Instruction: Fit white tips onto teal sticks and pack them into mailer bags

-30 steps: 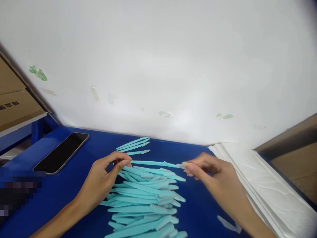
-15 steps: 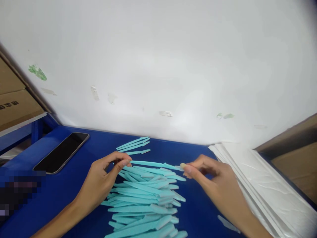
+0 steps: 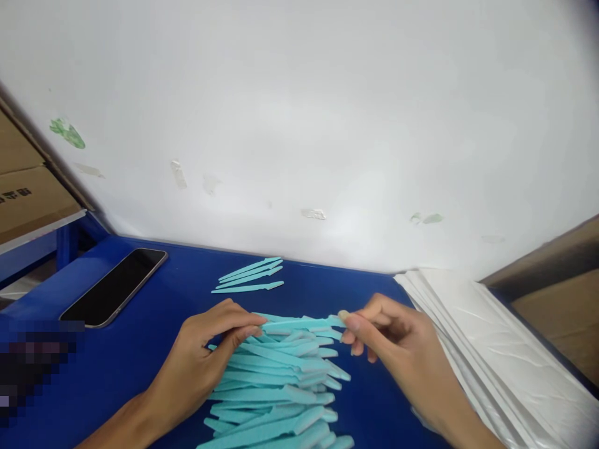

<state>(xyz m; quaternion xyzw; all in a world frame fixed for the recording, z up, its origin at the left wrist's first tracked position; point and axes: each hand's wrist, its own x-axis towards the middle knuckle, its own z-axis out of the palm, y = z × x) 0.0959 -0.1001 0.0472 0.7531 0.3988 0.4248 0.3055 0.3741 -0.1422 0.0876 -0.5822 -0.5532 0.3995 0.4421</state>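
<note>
My left hand (image 3: 201,358) pinches the handle end of a turquoise eyebrow razor (image 3: 292,325) between thumb and forefinger. At the razor's blade end, the thumb and forefinger of my right hand (image 3: 397,352) are closed; the other fingers curl below. The razor lies level just above the far end of a pile of similar razors (image 3: 276,394), their blade ends to the right. Beyond my hands, several more razors (image 3: 253,272) form a small separate group. My fingertips hide both ends of the held razor.
A smartphone (image 3: 115,287) lies on the blue table (image 3: 182,274) at the left. White padded sheets or bags (image 3: 505,343) are stacked at the right. A white wall (image 3: 299,125) rises behind, and cardboard boxes (image 3: 35,199) stand at the left. A blurred patch covers the lower left.
My left hand has moved right and slightly toward me, closer to my right hand, which stays near its place. The held razor is now lower, against the pile's far end.
</note>
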